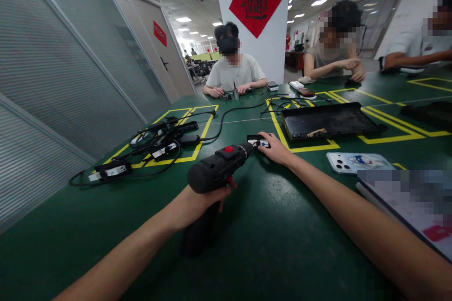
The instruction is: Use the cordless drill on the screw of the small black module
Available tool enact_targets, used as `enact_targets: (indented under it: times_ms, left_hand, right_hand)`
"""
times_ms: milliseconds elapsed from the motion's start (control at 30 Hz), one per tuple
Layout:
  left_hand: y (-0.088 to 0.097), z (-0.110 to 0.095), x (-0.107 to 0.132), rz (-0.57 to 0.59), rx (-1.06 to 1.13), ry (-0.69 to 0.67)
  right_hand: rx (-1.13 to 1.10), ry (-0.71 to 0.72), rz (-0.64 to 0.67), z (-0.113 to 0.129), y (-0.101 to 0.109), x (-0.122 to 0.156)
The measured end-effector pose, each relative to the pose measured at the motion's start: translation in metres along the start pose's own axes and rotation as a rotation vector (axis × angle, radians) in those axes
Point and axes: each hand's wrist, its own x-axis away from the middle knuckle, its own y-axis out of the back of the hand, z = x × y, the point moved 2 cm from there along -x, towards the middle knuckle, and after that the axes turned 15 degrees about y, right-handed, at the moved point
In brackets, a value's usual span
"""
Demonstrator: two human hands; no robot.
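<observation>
My left hand (pixel 208 197) is wrapped round the grip of a black cordless screwdriver (pixel 219 169) with a red switch on top. Its nose points away from me at a small black adapter with a white and blue label (pixel 258 141) lying on the green table (pixel 268 244). My right hand (pixel 275 148) is closed over that adapter and holds it down on the table. The screwdriver's tip meets the adapter's near end.
A pile of black adapters and cables (pixel 158 143) lies at the left inside yellow tape lines. A black tray (pixel 328 122) sits ahead on the right. A phone (pixel 356 162) and a notebook (pixel 409 202) lie beside my right arm. Three people sit across the table.
</observation>
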Motion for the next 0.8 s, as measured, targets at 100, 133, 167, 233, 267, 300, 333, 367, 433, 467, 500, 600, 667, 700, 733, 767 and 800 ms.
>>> enact_targets:
  times_ms: [100, 133, 167, 233, 267, 300, 333, 367, 433, 467, 500, 600, 667, 700, 733, 767, 800]
  left_hand:
    - [-0.007, -0.003, 0.000, 0.021, -0.085, -0.014]
    - [-0.009, -0.003, 0.001, 0.023, -0.111, -0.002]
    - [-0.010, -0.002, 0.001, 0.017, -0.129, 0.012]
    - [-0.012, 0.000, 0.000, 0.000, -0.149, 0.034]
    - [-0.012, 0.002, 0.000, -0.003, -0.152, 0.038]
    - [-0.012, 0.003, -0.001, -0.002, -0.151, 0.037]
    - [-0.011, 0.005, -0.002, 0.003, -0.146, 0.032]
    - [-0.010, 0.006, -0.003, 0.011, -0.136, 0.023]
    - [-0.009, 0.008, -0.005, 0.026, -0.099, 0.002]
    - [-0.009, 0.009, -0.005, 0.031, -0.081, -0.009]
    - [-0.009, 0.009, -0.006, 0.031, -0.070, -0.019]
    - [-0.009, 0.008, -0.006, 0.018, -0.089, -0.028]
    - [-0.009, 0.007, -0.005, 0.018, -0.087, -0.029]
    - [-0.009, 0.005, -0.004, 0.028, -0.072, -0.029]
    - [-0.009, 0.004, -0.003, 0.040, -0.052, -0.030]
    - [-0.009, 0.003, -0.002, 0.051, -0.031, -0.033]
    - [-0.009, 0.002, 0.000, 0.059, -0.014, -0.036]
  right_hand:
    - [-0.006, -0.010, 0.011, -0.001, 0.001, -0.001]
    - [-0.006, -0.013, 0.010, -0.001, 0.001, -0.001]
    - [-0.004, -0.013, 0.007, -0.001, 0.001, -0.001]
    - [0.001, -0.006, -0.005, 0.000, 0.002, 0.000]
    - [0.002, -0.001, -0.010, 0.001, 0.001, 0.000]
    - [0.002, 0.003, -0.013, 0.001, 0.001, 0.000]
    - [0.001, 0.004, -0.015, 0.002, 0.001, 0.000]
    - [0.000, 0.005, -0.014, 0.002, 0.001, -0.001]
    - [-0.002, 0.007, -0.013, 0.001, 0.000, -0.001]
    - [-0.004, 0.007, -0.014, 0.001, 0.000, -0.001]
    - [-0.006, 0.007, -0.016, 0.000, 0.000, -0.001]
    - [-0.014, 0.001, -0.008, -0.004, -0.001, -0.003]
    - [-0.021, 0.003, -0.001, -0.006, -0.001, -0.004]
    - [-0.027, 0.008, -0.002, -0.006, -0.001, -0.004]
    - [-0.036, 0.015, -0.006, -0.006, -0.001, -0.004]
    - [-0.046, 0.024, -0.008, -0.006, 0.000, -0.004]
    - [-0.057, 0.032, -0.008, -0.005, 0.000, -0.004]
